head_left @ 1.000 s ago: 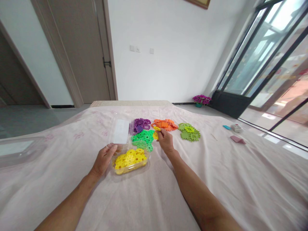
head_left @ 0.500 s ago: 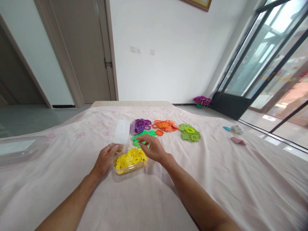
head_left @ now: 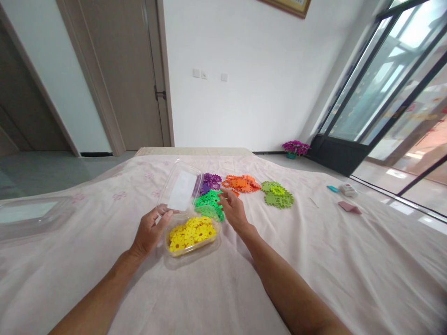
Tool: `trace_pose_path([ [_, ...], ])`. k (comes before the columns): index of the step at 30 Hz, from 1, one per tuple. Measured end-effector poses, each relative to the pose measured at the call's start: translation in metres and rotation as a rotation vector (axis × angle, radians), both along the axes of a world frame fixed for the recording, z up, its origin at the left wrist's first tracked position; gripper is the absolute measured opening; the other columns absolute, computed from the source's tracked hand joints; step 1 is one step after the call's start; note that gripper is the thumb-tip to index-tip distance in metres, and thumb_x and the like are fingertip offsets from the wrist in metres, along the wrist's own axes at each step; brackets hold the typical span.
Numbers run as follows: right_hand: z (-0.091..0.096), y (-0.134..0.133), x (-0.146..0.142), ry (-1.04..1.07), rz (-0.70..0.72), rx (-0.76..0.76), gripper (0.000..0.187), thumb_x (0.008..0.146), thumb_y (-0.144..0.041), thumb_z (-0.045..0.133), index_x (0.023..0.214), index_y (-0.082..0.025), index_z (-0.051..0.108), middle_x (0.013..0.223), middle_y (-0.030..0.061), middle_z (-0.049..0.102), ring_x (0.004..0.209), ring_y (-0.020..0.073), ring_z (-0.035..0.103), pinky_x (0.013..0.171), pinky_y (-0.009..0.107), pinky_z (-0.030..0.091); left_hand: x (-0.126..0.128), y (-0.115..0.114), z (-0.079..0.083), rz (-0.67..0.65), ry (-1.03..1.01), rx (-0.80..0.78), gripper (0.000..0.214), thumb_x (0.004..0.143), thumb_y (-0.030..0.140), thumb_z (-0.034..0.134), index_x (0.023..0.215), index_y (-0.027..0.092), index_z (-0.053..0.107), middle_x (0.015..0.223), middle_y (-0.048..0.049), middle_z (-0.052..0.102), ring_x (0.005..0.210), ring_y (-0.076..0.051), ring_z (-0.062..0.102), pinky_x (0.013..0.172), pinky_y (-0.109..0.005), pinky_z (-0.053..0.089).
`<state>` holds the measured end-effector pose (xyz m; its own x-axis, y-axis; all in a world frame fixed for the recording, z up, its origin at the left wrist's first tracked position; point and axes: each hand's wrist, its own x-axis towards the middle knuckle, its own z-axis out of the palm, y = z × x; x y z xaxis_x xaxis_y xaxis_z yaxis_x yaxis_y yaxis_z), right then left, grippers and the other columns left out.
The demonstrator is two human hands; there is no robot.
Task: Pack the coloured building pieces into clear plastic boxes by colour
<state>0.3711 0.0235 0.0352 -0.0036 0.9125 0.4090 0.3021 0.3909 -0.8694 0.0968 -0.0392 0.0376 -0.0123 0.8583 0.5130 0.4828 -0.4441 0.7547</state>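
Note:
A clear plastic box point(head_left: 193, 251) with a raised hinged lid point(head_left: 181, 190) stands on the cloth, holding yellow flower-shaped plastic pieces point(head_left: 192, 233). My left hand point(head_left: 149, 229) pinches the box at its left side, near the hinge, thumb and fingers closed on the edge. My right hand point(head_left: 234, 210) hovers beside the box's right rim with its fingers apart and nothing visible in it. Just behind the box lie green pieces point(head_left: 208, 201), partly hidden by the box rim and close to my right fingertips.
Purple pieces point(head_left: 212, 181), orange pieces point(head_left: 242, 183) and light green pieces point(head_left: 278, 195) lie in heaps. Another clear plastic container point(head_left: 31, 215) is at the far left. A pink scrap point(head_left: 349, 207), a small white object point(head_left: 348, 190) and a blue piece point(head_left: 333, 188) lie at the right.
My right hand has moved right, away from above the box. The yellow pieces lie lower in the box. The lid leans further right, and my left hand stays at the edge.

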Motion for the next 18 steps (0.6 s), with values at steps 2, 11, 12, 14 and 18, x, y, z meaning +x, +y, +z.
trace_pose_path([
  [2,0.007,-0.003,-0.001,0.1,0.036,-0.058,0.042,0.091,-0.045,0.049,0.127,-0.023,0.057,0.111,0.0076,0.068,0.079,0.0182,0.068,0.062,0.03,0.054,-0.003,-0.001,0.007,-0.005,0.079,0.034,0.036,0.092,0.043,0.051,0.093,0.016,0.075,0.088,-0.0053,0.072,0.087,-0.021,0.067,0.083,-0.031,0.052],
  [11,0.023,-0.003,0.003,0.47,0.231,-0.42,0.06,0.092,-0.064,0.04,0.131,-0.022,0.056,0.12,0.0124,0.068,0.09,0.0229,0.067,0.068,0.033,0.053,-0.003,-0.008,0.013,0.026,0.722,0.527,0.024,0.095,0.019,0.052,0.113,0.021,0.068,0.112,-0.0072,0.072,0.1,-0.021,0.067,0.088,-0.035,0.05],
  [12,0.023,-0.004,0.004,0.453,0.255,-0.446,0.058,0.091,-0.063,0.043,0.13,-0.022,0.057,0.12,0.012,0.068,0.095,0.0235,0.067,0.072,0.034,0.053,-0.001,-0.011,0.013,0.071,0.75,0.538,0.026,0.095,0.018,0.052,0.116,0.021,0.067,0.113,-0.0077,0.072,0.099,-0.022,0.066,0.086,-0.035,0.05],
  [14,0.022,-0.005,0.002,0.38,0.285,-0.455,0.052,0.088,-0.059,0.053,0.126,-0.023,0.061,0.121,0.01,0.068,0.104,0.0242,0.064,0.08,0.036,0.052,0.001,-0.016,0.011,0.147,0.775,0.538,0.028,0.094,0.018,0.053,0.119,0.023,0.067,0.113,-0.008,0.072,0.097,-0.023,0.066,0.084,-0.037,0.05],
  [18,0.018,-0.011,-0.005,0.243,0.332,-0.445,0.046,0.085,-0.051,0.061,0.123,-0.025,0.063,0.125,0.0067,0.066,0.11,0.0241,0.062,0.088,0.039,0.051,0.001,-0.021,0.011,0.185,0.76,0.469,0.031,0.092,0.022,0.054,0.119,0.028,0.068,0.113,-0.0078,0.071,0.102,-0.026,0.064,0.091,-0.041,0.047],
])
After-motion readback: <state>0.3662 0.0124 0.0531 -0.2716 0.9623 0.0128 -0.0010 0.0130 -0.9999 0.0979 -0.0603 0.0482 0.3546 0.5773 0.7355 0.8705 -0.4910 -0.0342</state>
